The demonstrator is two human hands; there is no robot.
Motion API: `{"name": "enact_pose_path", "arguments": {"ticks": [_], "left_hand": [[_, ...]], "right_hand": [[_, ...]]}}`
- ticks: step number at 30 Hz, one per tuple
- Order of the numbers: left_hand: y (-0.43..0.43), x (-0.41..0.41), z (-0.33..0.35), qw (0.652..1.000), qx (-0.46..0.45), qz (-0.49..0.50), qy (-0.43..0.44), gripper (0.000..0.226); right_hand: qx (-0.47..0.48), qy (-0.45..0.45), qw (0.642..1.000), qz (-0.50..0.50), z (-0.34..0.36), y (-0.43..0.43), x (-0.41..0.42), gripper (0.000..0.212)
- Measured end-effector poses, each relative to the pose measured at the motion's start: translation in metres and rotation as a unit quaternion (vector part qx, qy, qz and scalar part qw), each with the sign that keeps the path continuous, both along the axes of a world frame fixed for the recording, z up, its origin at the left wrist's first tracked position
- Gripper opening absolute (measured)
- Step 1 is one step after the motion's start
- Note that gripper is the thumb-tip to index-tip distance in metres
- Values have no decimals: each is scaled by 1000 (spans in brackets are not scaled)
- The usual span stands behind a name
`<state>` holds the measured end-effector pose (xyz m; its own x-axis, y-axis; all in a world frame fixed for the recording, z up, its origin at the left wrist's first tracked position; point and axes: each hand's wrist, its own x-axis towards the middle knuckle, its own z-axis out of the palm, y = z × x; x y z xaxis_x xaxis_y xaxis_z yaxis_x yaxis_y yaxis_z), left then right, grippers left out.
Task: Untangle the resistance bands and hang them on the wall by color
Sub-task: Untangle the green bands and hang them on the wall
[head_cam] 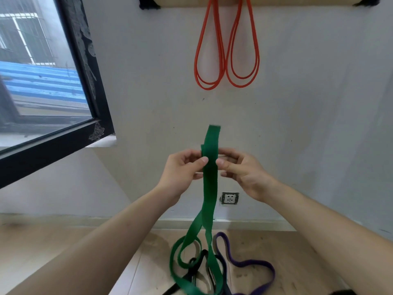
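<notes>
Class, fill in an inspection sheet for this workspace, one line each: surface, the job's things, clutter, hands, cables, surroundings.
Surface: wooden floor, bands lying on it.
Job's things: green band held up, its lower loops lying among a black band and a purple band on the floor; red bands hang in loops from the rail.
Clutter: nothing seen.
Hands: left hand and right hand both pinch the green band below its top fold.
Cables: nothing seen.
Surroundings: white wall, socket low on it, window to the left.
</notes>
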<state>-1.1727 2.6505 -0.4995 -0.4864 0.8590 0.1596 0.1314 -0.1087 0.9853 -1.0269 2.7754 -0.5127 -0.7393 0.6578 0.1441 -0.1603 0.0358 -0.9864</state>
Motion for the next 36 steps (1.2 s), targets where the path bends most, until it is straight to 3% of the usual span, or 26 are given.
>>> {"name": "enact_pose_path", "arguments": {"ticks": [7,13,15,20,23,26,28,33,36], "left_hand": [[-1,-6,12,990,42,52,-123,7],[-1,-10,17,981,68,74,-166,6],[-3,-15,17,985,40,94,-138,13],[-13,-41,8,979,-52,139,142,35],[-16,-39,7,977,-27,47,206,22],[-11,-31,0,956,-68,-87,272,59],[-7,-25,-8,943,-104,-145,281,72],[-4,-14,-10,966,-65,-144,205,32],[-4,-16,-4,971,-54,-137,187,29]], "right_hand": [[42,-120,990,61,-22,-3,3,29],[-7,-79,995,60,-20,-3,-4,11],[-29,-55,996,57,-15,-3,-4,11],[-40,-43,997,44,0,4,4,17],[-16,-71,995,69,4,5,9,18],[18,-103,990,93,4,4,12,19],[28,-114,989,94,5,4,13,22],[33,-112,988,103,5,7,17,20],[25,-111,987,110,2,8,17,14]]}}
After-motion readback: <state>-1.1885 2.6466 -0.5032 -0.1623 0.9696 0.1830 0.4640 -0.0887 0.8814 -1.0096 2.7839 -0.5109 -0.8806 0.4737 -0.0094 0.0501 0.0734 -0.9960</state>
